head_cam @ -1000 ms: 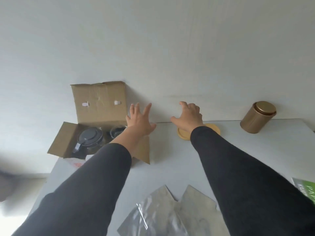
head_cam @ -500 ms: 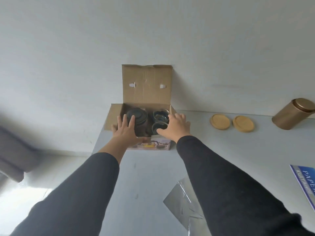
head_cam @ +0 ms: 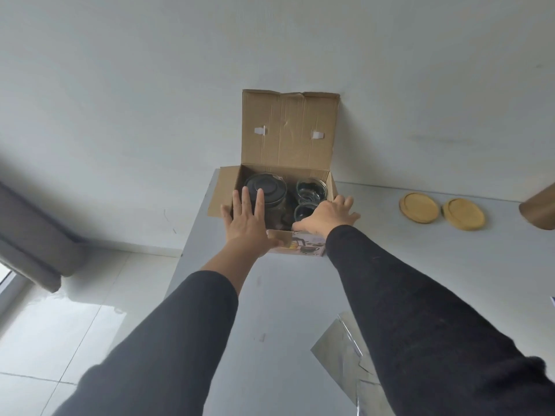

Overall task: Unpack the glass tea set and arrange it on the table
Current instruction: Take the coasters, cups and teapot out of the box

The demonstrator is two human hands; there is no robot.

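Note:
An open cardboard box (head_cam: 289, 136) stands at the table's far left corner, its lid leaning against the wall. Inside sit a glass teapot with a dark lid (head_cam: 265, 187) on the left and two glass cups (head_cam: 310, 190) on the right. My left hand (head_cam: 247, 223) lies flat, fingers spread, over the box's near left edge, fingertips over the teapot. My right hand (head_cam: 326, 217) rests spread on the box's near right corner, partly covering the nearer cup. Neither hand grips anything.
Two round wooden coasters (head_cam: 419, 207) (head_cam: 464, 217) lie to the right near the wall. A brown tin (head_cam: 540, 210) is cut off at the right edge. Silver foil bags (head_cam: 345, 358) lie near me. The table (head_cam: 270, 310) ends left of the box; tiled floor lies below.
A second ago my hands were raised between the box and a coaster. They have moved to the box and now rest on its front edge; my view has swung left.

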